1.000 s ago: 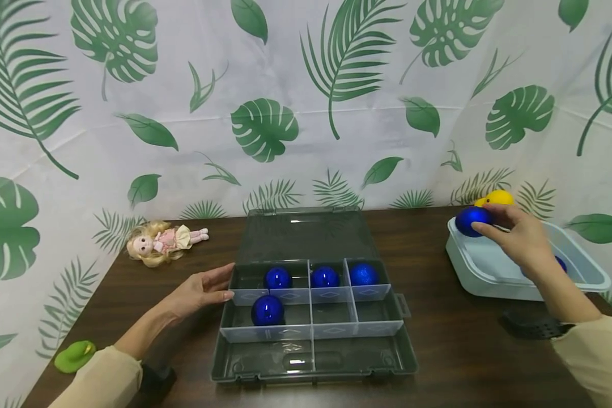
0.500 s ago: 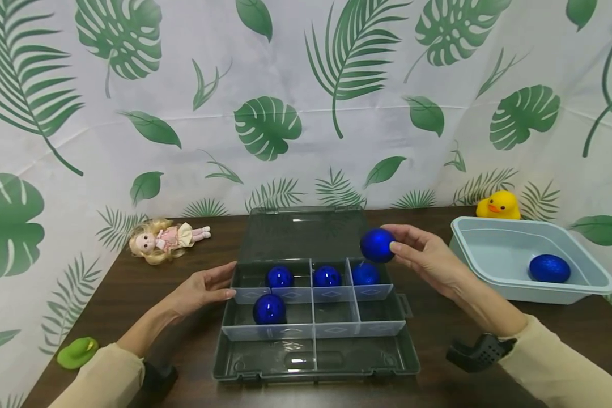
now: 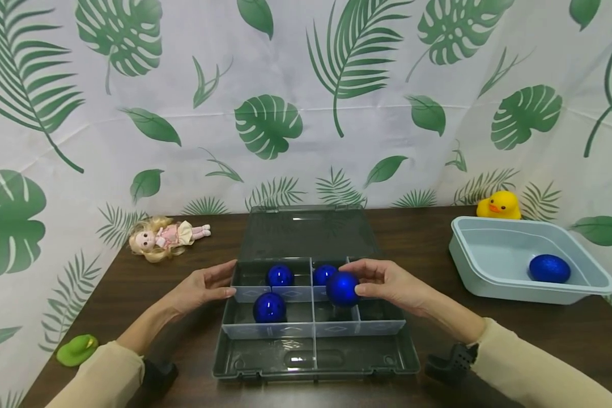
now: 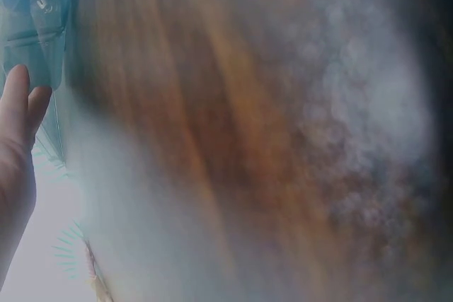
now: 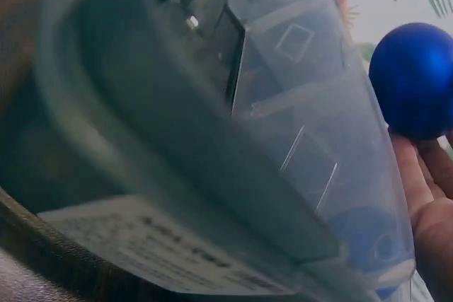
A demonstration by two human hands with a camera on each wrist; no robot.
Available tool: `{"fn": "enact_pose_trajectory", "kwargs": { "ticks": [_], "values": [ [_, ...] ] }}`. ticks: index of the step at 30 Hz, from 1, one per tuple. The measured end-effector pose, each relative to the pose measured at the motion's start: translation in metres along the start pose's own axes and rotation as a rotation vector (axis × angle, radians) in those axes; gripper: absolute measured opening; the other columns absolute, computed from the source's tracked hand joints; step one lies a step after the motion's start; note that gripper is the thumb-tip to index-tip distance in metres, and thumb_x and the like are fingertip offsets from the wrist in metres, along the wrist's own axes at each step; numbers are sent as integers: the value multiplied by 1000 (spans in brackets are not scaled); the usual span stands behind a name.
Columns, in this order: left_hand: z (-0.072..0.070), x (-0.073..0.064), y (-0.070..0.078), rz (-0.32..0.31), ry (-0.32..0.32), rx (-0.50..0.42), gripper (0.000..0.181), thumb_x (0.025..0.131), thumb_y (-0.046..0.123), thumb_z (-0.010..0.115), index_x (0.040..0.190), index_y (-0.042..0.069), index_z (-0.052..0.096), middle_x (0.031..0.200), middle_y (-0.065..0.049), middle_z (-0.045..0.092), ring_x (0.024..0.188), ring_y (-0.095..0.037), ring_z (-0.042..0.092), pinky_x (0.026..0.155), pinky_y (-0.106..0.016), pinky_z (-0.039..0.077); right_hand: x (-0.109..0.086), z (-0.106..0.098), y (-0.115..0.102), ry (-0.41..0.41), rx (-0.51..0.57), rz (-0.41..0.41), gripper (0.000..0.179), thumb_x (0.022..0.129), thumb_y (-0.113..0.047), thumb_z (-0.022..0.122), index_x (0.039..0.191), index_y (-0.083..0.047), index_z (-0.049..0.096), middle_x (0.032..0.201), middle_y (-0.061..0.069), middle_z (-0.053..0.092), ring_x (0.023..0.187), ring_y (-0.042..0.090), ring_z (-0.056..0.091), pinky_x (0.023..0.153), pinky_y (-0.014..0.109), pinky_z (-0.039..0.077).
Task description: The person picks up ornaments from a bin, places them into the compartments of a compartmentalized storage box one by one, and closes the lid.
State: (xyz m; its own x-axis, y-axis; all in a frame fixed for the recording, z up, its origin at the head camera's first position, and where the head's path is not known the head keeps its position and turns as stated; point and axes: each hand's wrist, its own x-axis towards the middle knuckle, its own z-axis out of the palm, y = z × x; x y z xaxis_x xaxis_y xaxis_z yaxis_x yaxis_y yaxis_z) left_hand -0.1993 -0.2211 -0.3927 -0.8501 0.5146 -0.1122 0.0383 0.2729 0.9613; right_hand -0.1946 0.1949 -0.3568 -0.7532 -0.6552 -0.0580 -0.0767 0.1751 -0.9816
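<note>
R hand fingers pinch a matte blue round ball just above ctr of a grey see-thru plastic divided case. L hand fingers, loosely extended, touch its side at 9 o'clock. Three shiny blue round balls sit inside, approx. 10, 11 & 12 o'clock. Pale blue rectangular plastic tub, betw. 2 & 3 o'clock, holds a glittery blue ball. R wrist cam adds a white printed label on case side, hidden from head cam, + a blue shape thru the frosty wall. L wrist view: mostly blur.
</note>
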Motion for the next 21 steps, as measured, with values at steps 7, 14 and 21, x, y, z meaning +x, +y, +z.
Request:
{"fn": "enact_pose_trajectory", "kwargs": {
  "ticks": [7, 14, 21],
  "values": [
    [0, 0, 1, -11, 9, 6, 79, 90, 19, 65, 147, -6, 17, 153, -25, 17, 137, -42, 26, 101, -27, 42, 7, 9, 3, -22, -346, -228, 39, 88, -14, 67, 125, -7, 57, 126, 12, 59, 111, 15, 58, 92, 26, 49],
    [1, 1, 0, -11, 9, -9, 79, 89, 19, 65, 148, -5, 17, 153, -25, 17, 137, -42, 25, 102, -31, 42, 6, 10, 9, -84, -399, -310, 33, 89, -9, 64, 121, -5, 56, 126, 14, 59, 116, 18, 55, 95, 33, 49],
    [1, 1, -1, -20, 12, -4, 78, 90, 19, 64, 148, -5, 17, 153, -25, 17, 137, -43, 25, 103, -36, 40, 6, 11, 11, -80, -394, -324, 24, 90, -9, 63, 112, -2, 57, 124, 16, 60, 113, 20, 58, 93, 38, 49]
  ]
}}
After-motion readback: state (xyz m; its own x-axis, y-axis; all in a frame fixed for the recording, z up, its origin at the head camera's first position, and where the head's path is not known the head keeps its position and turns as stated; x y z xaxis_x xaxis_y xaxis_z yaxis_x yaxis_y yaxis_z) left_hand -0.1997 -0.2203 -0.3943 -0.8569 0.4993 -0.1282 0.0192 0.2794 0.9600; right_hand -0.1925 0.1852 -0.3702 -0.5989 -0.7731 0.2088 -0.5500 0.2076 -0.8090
